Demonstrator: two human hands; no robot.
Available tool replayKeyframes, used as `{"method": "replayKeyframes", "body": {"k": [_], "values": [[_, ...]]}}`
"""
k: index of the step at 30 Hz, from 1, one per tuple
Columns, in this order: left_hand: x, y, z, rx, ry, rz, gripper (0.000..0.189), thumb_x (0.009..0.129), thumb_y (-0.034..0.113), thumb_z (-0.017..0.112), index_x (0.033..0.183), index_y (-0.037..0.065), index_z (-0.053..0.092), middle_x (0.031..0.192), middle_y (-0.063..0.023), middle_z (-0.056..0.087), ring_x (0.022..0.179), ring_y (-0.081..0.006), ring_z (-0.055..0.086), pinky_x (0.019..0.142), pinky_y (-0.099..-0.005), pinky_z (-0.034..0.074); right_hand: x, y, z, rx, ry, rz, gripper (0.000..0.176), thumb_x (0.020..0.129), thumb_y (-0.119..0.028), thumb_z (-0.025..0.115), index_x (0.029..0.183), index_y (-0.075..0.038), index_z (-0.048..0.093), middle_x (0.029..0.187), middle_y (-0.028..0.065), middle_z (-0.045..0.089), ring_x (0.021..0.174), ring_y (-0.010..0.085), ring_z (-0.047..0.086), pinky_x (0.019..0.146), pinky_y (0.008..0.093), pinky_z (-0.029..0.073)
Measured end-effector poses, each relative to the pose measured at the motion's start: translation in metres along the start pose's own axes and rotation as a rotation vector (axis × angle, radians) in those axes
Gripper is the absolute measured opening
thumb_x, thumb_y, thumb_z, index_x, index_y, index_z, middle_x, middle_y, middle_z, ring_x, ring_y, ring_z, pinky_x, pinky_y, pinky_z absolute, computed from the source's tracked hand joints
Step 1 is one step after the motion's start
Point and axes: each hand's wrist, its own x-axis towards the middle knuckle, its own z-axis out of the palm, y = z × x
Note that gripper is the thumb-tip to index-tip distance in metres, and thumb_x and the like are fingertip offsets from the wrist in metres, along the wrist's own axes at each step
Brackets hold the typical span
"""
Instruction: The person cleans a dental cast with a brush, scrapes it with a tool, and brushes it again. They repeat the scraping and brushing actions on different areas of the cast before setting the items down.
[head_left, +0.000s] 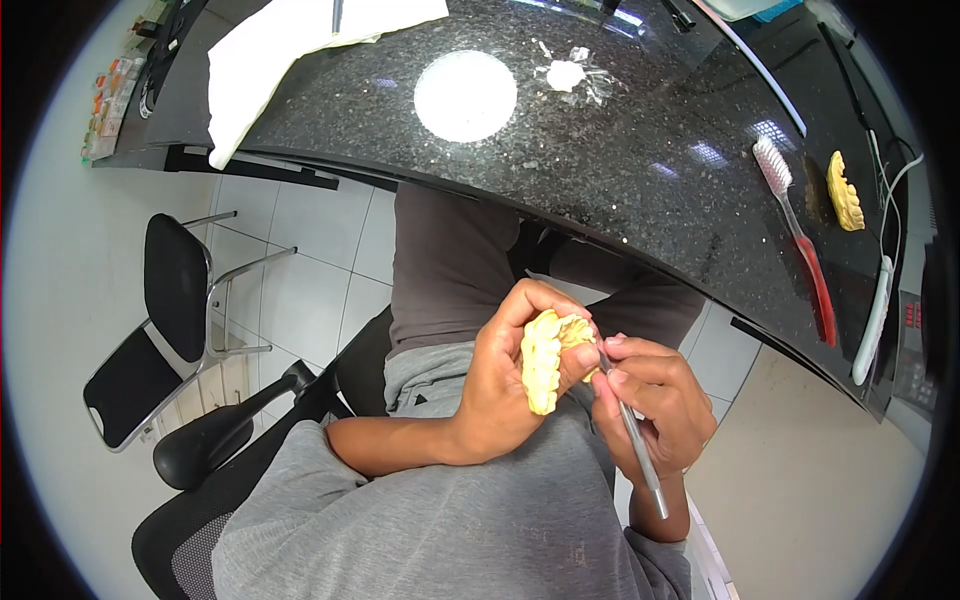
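Note:
A yellow dental cast (541,365) with a row of teeth along its edge is gripped in my left hand (500,380), held above my lap. My right hand (660,405) pinches a thin metal carving tool (640,450) like a pen. The tool's handle slants down to the right, and its upper end meets the cast near my left thumb. My fingers hide the working tip. A second yellow dental cast (845,192) lies on the dark speckled counter (600,170), to the right of a red-handled toothbrush (797,235).
On the counter lie a white cloth (270,65), a bright round white patch (466,96) and a small white lump (566,75) with scraps around it. A white handpiece-like tool (873,325) with a cord lies at the right edge. A black chair (175,290) stands at left.

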Motion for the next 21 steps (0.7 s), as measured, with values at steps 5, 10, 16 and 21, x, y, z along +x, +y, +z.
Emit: {"method": "replayKeyframes", "body": {"k": [5, 10, 16, 21], "values": [[0.000, 0.002, 0.001, -0.009, -0.005, -0.005, 0.024, 0.091, 0.003, 0.062, 0.108, 0.003, 0.046, 0.100, -0.0094, 0.053, 0.094, -0.0148, 0.058, 0.082, -0.0289, 0.050, -0.007, 0.001, 0.004, -0.026, 0.015, 0.004, 0.032, 0.065, 0.007, 0.080, 0.086, -0.002, 0.057, 0.078, 0.0103, 0.063, 0.082, 0.0271, 0.070, 0.069, 0.0327, 0.061], [0.001, 0.005, 0.002, -0.155, 0.004, -0.093, 0.027, 0.093, 0.003, 0.057, 0.116, 0.002, 0.043, 0.102, -0.0107, 0.052, 0.100, -0.0191, 0.060, 0.086, -0.0384, 0.058, -0.006, 0.002, -0.037, 0.217, 0.253, -0.103, 0.022, 0.089, -0.010, 0.065, 0.105, 0.002, 0.057, 0.090, 0.0177, 0.067, 0.081, 0.0316, 0.069, 0.072, 0.0429, 0.059], [0.005, 0.009, -0.004, -0.133, -0.046, -0.038, 0.047, 0.095, 0.016, 0.057, 0.132, 0.001, 0.033, 0.108, -0.0120, 0.051, 0.106, -0.0229, 0.059, 0.089, -0.0403, 0.056, 0.045, 0.017, -0.096, -0.761, 0.287, 0.011, 0.021, 0.090, -0.006, 0.062, 0.110, -0.001, 0.066, 0.098, 0.0168, 0.068, 0.090, 0.0294, 0.065, 0.080, 0.0361, 0.052], [0.005, 0.017, -0.007, -0.227, -0.134, -0.028, 0.058, 0.097, 0.048, 0.040, 0.133, 0.003, 0.034, 0.115, -0.0149, 0.051, 0.113, -0.0296, 0.057, 0.098, -0.0473, 0.048, 0.054, 0.029, -0.099, -0.811, 0.087, 0.155, 0.023, 0.086, 0.003, 0.064, 0.108, 0.000, 0.067, 0.099, 0.0133, 0.067, 0.091, 0.0240, 0.064, 0.080, 0.0327, 0.050]]}}
